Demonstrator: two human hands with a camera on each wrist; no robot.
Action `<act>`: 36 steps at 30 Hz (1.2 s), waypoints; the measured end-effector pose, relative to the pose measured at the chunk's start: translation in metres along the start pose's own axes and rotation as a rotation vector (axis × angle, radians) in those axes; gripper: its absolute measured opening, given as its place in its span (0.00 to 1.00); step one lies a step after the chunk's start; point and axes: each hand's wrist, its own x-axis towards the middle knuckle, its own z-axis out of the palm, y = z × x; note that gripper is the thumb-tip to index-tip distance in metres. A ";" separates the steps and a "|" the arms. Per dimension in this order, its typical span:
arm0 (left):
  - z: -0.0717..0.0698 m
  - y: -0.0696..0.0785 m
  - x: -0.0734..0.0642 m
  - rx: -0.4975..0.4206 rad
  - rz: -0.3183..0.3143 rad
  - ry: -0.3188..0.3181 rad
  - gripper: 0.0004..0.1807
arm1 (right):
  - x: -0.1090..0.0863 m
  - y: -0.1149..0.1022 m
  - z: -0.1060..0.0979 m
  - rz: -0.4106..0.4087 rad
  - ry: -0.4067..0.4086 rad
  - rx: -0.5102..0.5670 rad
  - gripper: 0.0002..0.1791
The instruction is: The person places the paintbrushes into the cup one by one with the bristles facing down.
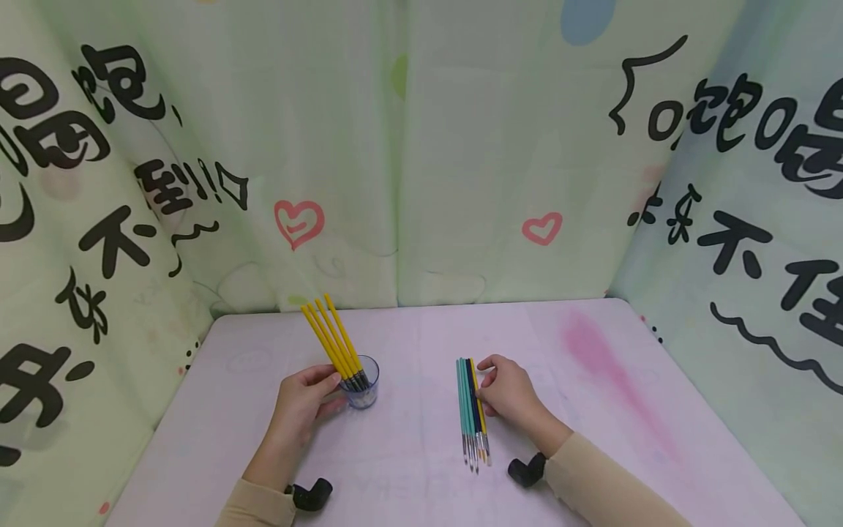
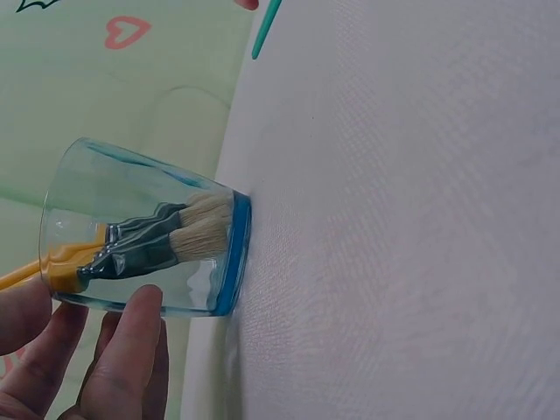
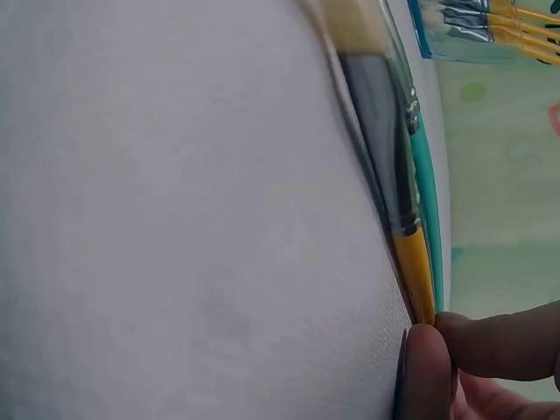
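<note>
The left hand (image 1: 299, 404) grips the cup (image 1: 370, 394) while, right of the cup, the right hand (image 1: 515, 394) pinches the yellow brush (image 3: 414, 262), where a light hold on that handle alone should leave the neighbouring brushes (image 1: 463, 399) undisturbed.

1. A pale green curtain (image 1: 461, 146) hangs behind the table and along both sides.
2. Large black writing (image 1: 110, 252) covers its left side, with more black letters (image 1: 737, 223) on the right, above a wavy black line (image 1: 767, 339).
3. Two pink hearts (image 1: 299, 227) mark the back part, well apart.
4. A blue patch (image 1: 588, 18) shows near the top.
5. The pale table (image 1: 408, 454) has rounded far corners and a pink streak (image 1: 615, 377) toward its right.
</note>
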 end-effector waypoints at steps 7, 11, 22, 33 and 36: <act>0.000 -0.001 0.002 -0.022 0.002 -0.005 0.19 | 0.004 -0.006 -0.001 0.024 -0.022 -0.115 0.22; 0.000 -0.001 0.002 -0.026 -0.006 -0.005 0.19 | 0.004 -0.012 0.000 0.027 -0.010 -0.197 0.20; -0.002 -0.002 0.003 -0.029 0.003 -0.016 0.20 | 0.007 -0.020 -0.001 0.056 -0.035 -0.254 0.19; -0.002 -0.002 0.003 -0.030 0.003 -0.019 0.20 | 0.012 -0.011 -0.010 0.135 -0.116 0.078 0.23; -0.002 -0.002 0.002 -0.027 0.007 -0.019 0.20 | 0.008 -0.013 -0.013 0.122 -0.111 0.126 0.23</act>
